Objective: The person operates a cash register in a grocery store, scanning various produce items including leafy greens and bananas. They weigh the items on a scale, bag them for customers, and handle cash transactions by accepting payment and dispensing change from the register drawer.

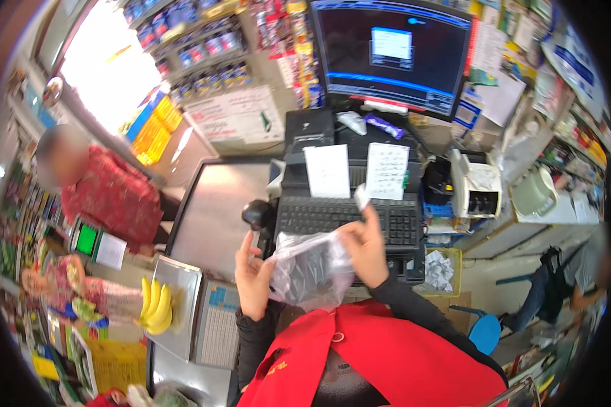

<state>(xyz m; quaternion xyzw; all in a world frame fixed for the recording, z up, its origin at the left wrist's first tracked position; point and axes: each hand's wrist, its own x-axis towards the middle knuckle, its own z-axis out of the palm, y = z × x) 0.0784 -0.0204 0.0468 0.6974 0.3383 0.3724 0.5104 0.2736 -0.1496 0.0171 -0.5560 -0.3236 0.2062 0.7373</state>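
Note:
Both my hands hold a clear plastic bag spread between them in front of my red vest. My left hand pinches its left top edge between thumb and finger, with the index finger pointing up near a black round scanner. My right hand grips the right top edge; a white wrap covers the tip of one finger. Just beyond the bag lies a black keyboard, with two sheets of paper standing above it. To the left, a bunch of bananas rests on a metal scale plate.
A monitor stands behind the keyboard, and a white cash-counting machine to its right. A yellow basket holds crumpled paper. Several people are around; one in red stands left, beyond the counter. A blue stool is at right.

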